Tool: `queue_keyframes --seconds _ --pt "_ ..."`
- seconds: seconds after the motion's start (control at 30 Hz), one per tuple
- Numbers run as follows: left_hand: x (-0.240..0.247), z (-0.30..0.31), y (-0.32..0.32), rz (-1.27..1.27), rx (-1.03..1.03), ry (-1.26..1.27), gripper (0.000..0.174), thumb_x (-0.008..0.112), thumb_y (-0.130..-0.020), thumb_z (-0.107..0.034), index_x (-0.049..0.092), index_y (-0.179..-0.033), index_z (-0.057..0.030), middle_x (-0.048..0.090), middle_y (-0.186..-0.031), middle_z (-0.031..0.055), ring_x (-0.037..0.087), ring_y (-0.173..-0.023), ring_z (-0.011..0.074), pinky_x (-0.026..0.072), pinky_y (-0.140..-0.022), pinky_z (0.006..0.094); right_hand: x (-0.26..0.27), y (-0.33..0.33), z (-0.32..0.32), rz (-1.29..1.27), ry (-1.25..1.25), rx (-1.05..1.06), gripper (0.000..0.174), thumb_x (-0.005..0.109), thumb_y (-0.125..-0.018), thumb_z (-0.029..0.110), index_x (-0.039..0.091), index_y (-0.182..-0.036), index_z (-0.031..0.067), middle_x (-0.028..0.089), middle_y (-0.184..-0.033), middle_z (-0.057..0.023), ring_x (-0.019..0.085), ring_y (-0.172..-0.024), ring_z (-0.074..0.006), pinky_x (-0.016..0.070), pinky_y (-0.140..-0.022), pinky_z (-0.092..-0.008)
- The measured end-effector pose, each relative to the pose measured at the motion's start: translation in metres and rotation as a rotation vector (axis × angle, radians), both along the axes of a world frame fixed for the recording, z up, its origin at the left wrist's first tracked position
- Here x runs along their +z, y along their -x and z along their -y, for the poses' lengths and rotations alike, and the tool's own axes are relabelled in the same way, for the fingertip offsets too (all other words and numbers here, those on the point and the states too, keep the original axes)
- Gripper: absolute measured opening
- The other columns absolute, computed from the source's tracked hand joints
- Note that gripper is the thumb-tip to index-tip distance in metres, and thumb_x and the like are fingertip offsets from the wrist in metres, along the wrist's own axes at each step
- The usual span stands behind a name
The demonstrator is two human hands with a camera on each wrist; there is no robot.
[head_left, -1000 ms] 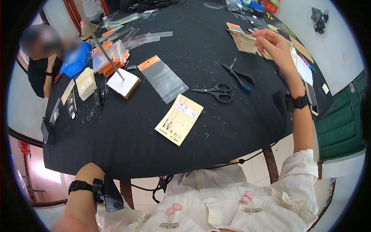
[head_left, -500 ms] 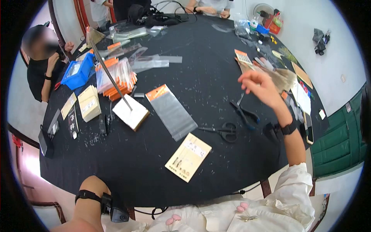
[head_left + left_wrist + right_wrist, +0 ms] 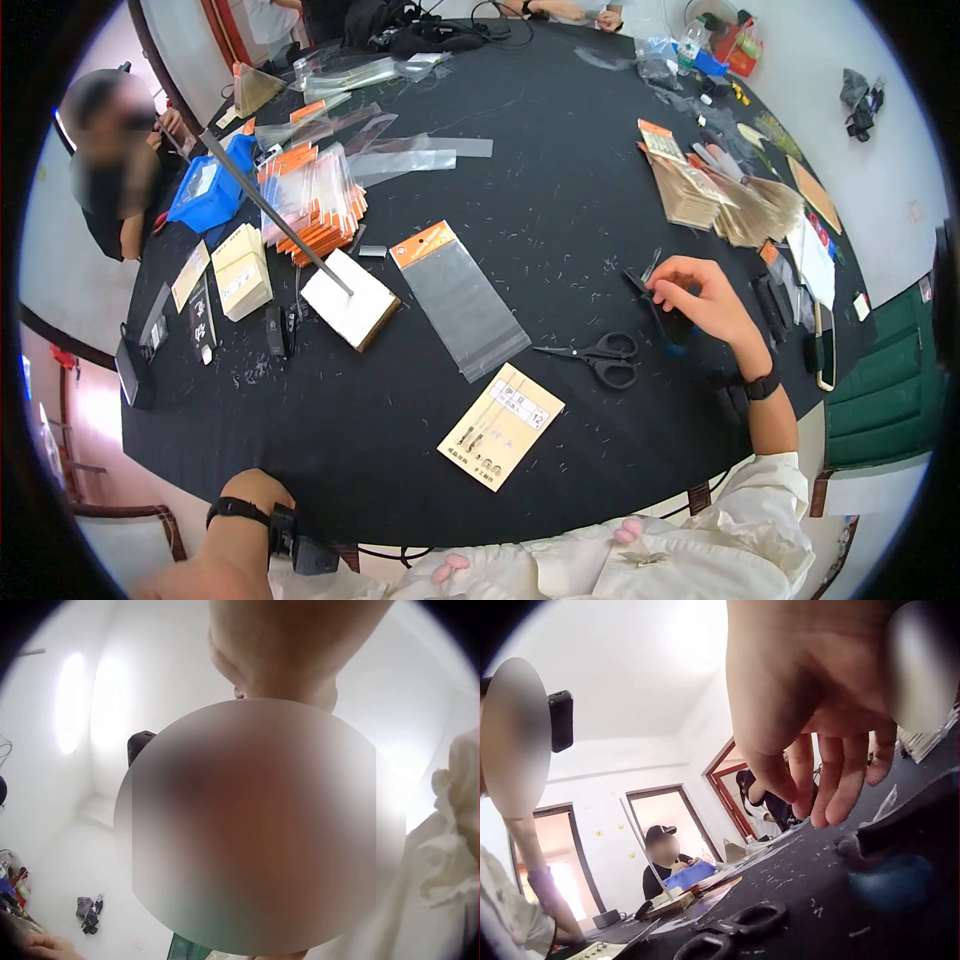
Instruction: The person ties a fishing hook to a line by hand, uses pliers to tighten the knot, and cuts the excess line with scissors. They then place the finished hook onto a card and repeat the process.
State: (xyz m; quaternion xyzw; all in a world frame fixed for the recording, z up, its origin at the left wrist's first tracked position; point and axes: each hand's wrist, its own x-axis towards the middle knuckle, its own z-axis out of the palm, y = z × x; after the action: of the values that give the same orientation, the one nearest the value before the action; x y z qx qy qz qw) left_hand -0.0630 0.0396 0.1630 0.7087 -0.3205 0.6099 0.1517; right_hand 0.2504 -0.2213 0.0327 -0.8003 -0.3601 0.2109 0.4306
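Note:
My right hand [image 3: 705, 300] hovers over the pliers [image 3: 660, 316] at the right of the table, its fingertips close to them and pointing down. In the right wrist view the fingers are loosely bent with nothing between them, and the pliers' blue handle is blurred below. My left arm [image 3: 228, 540] is bent at the near left table edge. In the left wrist view, part of the left hand or wrist [image 3: 289, 652] shows at the top; its fingers are hidden. Black-handled scissors [image 3: 605, 358] lie left of the pliers, beside a cream card [image 3: 500, 430] carrying thin lines and small hooks.
A clear bag with an orange header [image 3: 460, 300] lies mid-table. Left of it a metal rod leans up from a white-topped block [image 3: 350, 300]. Stacked bags [image 3: 315, 205], a blue bin [image 3: 212, 195] and card stacks [image 3: 680, 195] stand farther back. A person sits at the left.
My right hand has come back from the card stacks at the far right toward me, down over the pliers. The head view has tilted up. The left arm stays bent at the table edge.

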Motion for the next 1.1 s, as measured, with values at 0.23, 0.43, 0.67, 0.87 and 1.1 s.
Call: queue_keyframes --seconds 0.23,0.43,0.67,0.87,1.1 --pt "-0.047 -0.031 -0.036 -0.606 0.126 0.244 0.013 0.065 -0.064 0.000 0.064 -0.076 -0.0037 0.057 -0.061 0.0063 0.048 -0.046 0.0157 0.0328 -0.043 0.0268 -0.025 -0.007 0.020 -0.006 -0.197 -0.146 0.011 0.053 -0.089 0.006 0.061 -0.088 0.0000 0.059 -0.078 -0.0008 0.056 -0.070 -0.0054 0.0446 -0.063 -0.0198" --pt "-0.120 -0.069 -0.072 -1.714 -0.063 0.743 0.014 0.055 -0.088 -0.011 0.063 -0.094 -0.0012 0.063 -0.077 0.0029 0.059 -0.067 0.0082 0.0415 -0.056 0.0207 -0.034 -0.015 0.024 0.021 -0.171 -0.195 0.010 0.053 -0.089 0.007 0.062 -0.088 0.0018 0.056 -0.073 0.0015 0.052 -0.066 -0.0035 0.0399 -0.059 -0.0183" --pt "-0.155 -0.082 -0.075 -1.790 -0.213 1.002 0.018 0.050 -0.092 -0.015 0.062 -0.093 -0.0006 0.060 -0.072 0.0028 0.055 -0.063 0.0062 0.0404 -0.053 0.0184 -0.045 -0.022 0.024 0.263 -0.054 -0.221 0.008 0.055 -0.087 0.008 0.062 -0.086 0.0030 0.053 -0.071 0.0044 0.045 -0.062 -0.0017 0.0340 -0.056 -0.0177" --pt "-0.155 -0.076 -0.071 -1.827 -0.074 0.826 0.017 0.051 -0.091 -0.014 0.062 -0.091 -0.0021 0.060 -0.072 0.0014 0.054 -0.063 0.0051 0.0407 -0.053 0.0177 -0.049 -0.024 0.025 0.307 0.031 -0.157 0.006 0.056 -0.086 0.007 0.061 -0.087 0.0030 0.052 -0.071 0.0042 0.040 -0.060 -0.0016 0.0311 -0.054 -0.0185" --pt "-0.155 -0.072 -0.069 -1.826 -0.037 0.812 0.015 0.052 -0.091 -0.011 0.063 -0.091 -0.0019 0.061 -0.075 0.0015 0.055 -0.065 0.0051 0.0427 -0.056 0.0178 -0.048 -0.023 0.024 0.328 0.019 -0.122 0.006 0.056 -0.084 0.006 0.059 -0.088 0.0028 0.049 -0.067 0.0034 0.039 -0.059 -0.0030 0.0306 -0.053 -0.0194"
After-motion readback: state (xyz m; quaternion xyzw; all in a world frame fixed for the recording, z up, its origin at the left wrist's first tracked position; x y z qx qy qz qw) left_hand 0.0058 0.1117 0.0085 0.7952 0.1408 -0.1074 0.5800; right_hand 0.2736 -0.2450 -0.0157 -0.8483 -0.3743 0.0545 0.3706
